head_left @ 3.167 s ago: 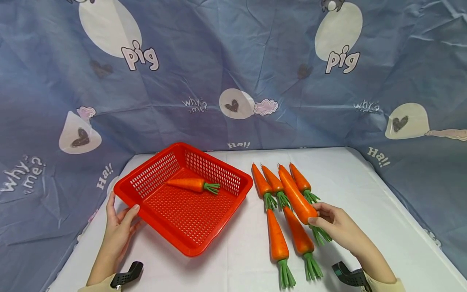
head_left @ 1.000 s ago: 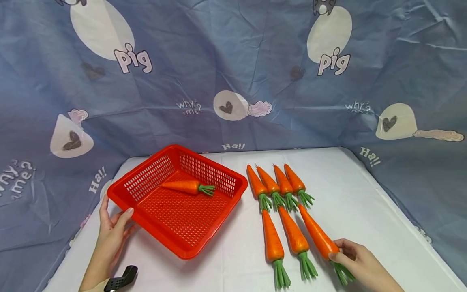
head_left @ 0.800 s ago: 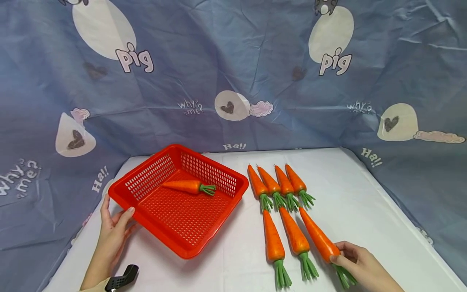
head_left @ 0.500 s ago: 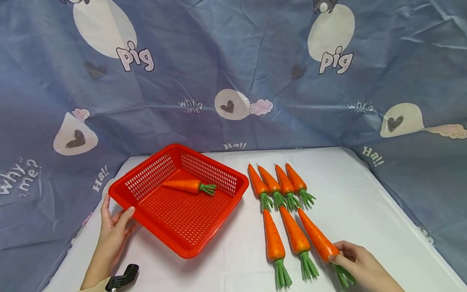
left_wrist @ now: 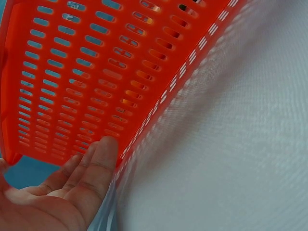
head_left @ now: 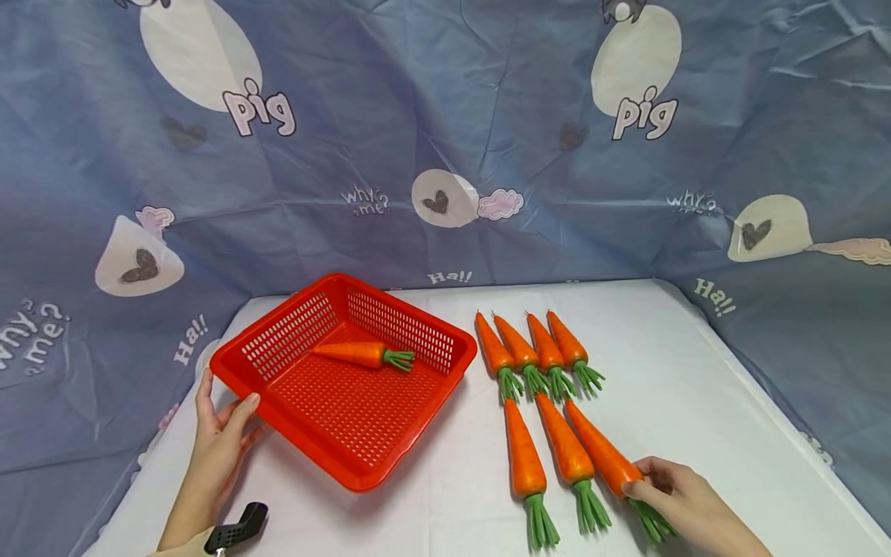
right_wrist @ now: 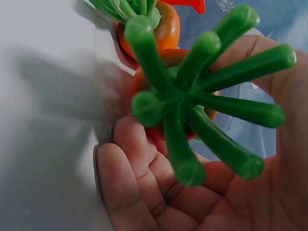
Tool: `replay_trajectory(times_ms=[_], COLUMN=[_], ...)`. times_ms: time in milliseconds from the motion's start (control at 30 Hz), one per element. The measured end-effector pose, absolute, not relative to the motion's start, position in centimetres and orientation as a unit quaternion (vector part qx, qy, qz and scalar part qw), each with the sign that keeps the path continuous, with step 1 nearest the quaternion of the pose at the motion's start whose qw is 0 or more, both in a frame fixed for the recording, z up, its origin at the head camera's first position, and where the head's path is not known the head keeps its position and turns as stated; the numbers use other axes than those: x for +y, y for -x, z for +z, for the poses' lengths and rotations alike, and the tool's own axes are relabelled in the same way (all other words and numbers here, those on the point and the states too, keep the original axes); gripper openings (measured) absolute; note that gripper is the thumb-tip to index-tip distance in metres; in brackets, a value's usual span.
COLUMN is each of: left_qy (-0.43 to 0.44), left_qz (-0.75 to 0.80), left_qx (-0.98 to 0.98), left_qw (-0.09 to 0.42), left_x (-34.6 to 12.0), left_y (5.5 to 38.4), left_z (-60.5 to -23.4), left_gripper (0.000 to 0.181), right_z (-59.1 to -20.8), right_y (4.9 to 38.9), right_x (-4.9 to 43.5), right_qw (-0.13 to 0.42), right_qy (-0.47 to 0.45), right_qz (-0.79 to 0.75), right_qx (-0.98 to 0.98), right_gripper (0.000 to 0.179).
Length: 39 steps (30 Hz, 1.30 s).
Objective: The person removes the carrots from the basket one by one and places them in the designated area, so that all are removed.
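My left hand holds the left corner of a red plastic basket, thumb at the rim and fingers against the slotted outer wall. The basket sits angled at the left of the white-covered table, one orange carrot lying inside. At the front right, my right hand pinches another carrot at its thick end, just above the green stems. Its tip points away from me, toward the back row's stems. To its left lie two more carrots, the middle one and the left one.
Behind the front carrots, several others lie side by side, among them the leftmost carrot and the rightmost carrot, tips toward the back. A blue printed cloth hangs around the back and sides of the white table.
My right hand has carried its carrot from over the back row to the right end of the front row, then shifted it slightly left. The left hand stays on the basket.
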<state>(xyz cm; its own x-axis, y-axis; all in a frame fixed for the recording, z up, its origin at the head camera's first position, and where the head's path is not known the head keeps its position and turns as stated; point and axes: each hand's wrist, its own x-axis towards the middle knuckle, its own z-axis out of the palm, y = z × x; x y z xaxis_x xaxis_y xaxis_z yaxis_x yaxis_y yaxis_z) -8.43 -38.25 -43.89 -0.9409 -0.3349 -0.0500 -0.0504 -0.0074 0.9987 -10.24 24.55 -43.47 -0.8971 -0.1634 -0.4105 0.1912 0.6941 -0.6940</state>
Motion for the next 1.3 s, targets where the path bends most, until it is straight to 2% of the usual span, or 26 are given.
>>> replay_trajectory(times_ms=[333,600,1300], left_qy=[-0.141,-0.161,-0.154], left_qz=[-0.7,-0.685,-0.684], left_qx=[-0.692,-0.704,-0.707], left_qw=[0.103,0.095,0.095], left_x=[-38.4,-38.3,-38.2], left_y=[8.3,8.4,8.4], left_z=[-43.8,-43.9,-43.8], left_gripper=[0.094,0.095,0.094], right_z=[-43.5,-43.6,-42.9], right_y=[10.6,10.8,10.9], right_x=[23.5,23.4,24.0], right_qw=[0.207,0.215,0.229], right_qy=[-0.022,-0.022,-0.014], right_qz=[-0.355,-0.341,-0.348], right_qx=[0.911,0.915,0.909], right_gripper=[0.027,0.045,0.051])
